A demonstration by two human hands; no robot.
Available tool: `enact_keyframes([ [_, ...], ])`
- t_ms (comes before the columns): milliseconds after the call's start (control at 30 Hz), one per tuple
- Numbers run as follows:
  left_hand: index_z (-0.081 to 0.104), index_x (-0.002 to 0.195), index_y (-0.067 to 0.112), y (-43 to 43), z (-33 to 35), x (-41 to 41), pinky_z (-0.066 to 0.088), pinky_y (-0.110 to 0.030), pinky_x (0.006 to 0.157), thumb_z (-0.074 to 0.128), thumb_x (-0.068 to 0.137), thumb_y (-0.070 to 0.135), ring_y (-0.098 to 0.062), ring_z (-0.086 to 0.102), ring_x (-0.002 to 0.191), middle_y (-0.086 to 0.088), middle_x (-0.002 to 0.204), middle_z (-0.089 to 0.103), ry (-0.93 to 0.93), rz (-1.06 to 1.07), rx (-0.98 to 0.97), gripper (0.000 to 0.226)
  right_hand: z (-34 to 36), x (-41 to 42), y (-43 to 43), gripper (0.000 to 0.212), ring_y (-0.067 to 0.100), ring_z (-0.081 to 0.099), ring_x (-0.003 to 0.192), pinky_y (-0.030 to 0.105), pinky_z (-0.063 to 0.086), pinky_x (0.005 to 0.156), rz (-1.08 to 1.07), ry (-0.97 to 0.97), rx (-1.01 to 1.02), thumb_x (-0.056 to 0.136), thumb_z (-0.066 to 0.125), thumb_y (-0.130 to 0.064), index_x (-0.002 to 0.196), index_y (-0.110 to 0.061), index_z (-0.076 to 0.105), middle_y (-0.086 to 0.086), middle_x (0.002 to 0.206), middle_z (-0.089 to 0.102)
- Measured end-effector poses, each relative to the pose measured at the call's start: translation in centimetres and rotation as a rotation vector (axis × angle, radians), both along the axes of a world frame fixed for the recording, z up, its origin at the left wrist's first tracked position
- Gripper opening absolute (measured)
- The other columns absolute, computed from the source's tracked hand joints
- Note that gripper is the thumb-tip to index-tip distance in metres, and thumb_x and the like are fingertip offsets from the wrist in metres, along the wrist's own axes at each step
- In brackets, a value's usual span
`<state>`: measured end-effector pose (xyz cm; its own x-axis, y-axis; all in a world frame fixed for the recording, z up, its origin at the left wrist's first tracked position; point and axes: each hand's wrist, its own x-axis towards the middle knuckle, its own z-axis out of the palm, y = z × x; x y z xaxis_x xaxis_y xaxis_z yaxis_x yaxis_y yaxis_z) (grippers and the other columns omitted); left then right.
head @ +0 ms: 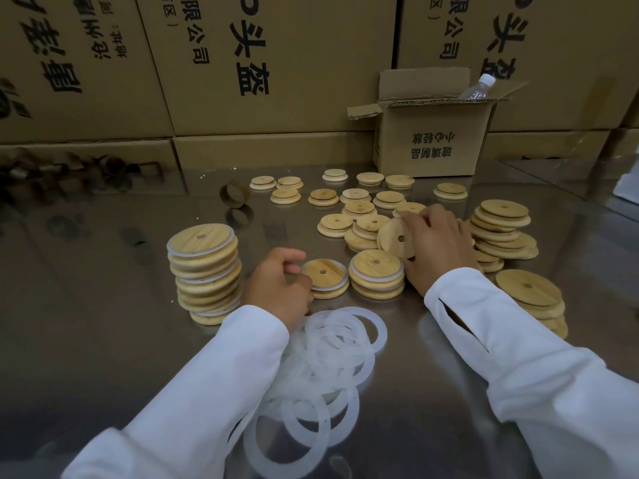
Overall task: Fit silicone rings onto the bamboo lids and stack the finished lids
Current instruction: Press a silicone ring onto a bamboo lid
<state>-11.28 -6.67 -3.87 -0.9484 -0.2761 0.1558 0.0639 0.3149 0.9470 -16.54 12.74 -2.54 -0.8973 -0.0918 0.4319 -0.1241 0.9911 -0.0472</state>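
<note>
Stacks [204,271] of ringed lids done at 9 o'clock; bare lids [356,202] and rings [332,357] remain. Right hand [435,243] fingers grip lid [394,236]; left hand [276,285] fingers curled, grip unclear.

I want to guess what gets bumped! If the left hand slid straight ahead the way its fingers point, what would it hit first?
Probably the single lid with a white ring, right beside the left hand fingertips; they look almost touching already.
</note>
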Motion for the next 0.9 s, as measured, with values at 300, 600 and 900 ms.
enact_keyframes([
  [300,0.059,0.095,0.019,0.0,1.3,0.4,0.052,-0.025,0.051,0.054,0.091,0.024,-0.003,0.056,0.045,0.001,0.076,0.058,0.12,-0.039,0.136,0.008,1.7,3.2,-2.3,0.072,0.042,0.049,0.105,0.043,0.043,0.086,0.169,0.549,-0.314,0.06,0.082,-0.008,0.125,-0.004,0.051,0.026,0.115,0.049],
  [600,0.06,0.078,0.021,-0.2,1.9,1.5,0.048,-0.014,0.061,0.058,0.084,0.032,0.003,0.059,0.065,0.006,0.073,0.064,0.236,-0.176,0.053,0.013,0.5,6.9,-6.0,0.08,0.014,0.039,0.114,0.03,0.044,0.093,0.565,0.019,-0.403,0.067,0.079,-0.028,0.135,-0.027,0.038,-0.003,0.123,0.037],
  [900,0.061,0.066,0.018,-0.6,1.7,0.8,0.05,-0.047,0.082,0.06,0.084,0.031,-0.023,0.057,0.075,-0.002,0.067,0.06,0.124,-0.13,0.361,0.022,0.2,8.3,-3.9,0.013,0.006,0.053,0.089,0.037,0.039,0.094,0.552,-0.177,-0.455,0.075,0.068,-0.041,0.078,-0.039,0.056,-0.019,0.082,0.056],
])
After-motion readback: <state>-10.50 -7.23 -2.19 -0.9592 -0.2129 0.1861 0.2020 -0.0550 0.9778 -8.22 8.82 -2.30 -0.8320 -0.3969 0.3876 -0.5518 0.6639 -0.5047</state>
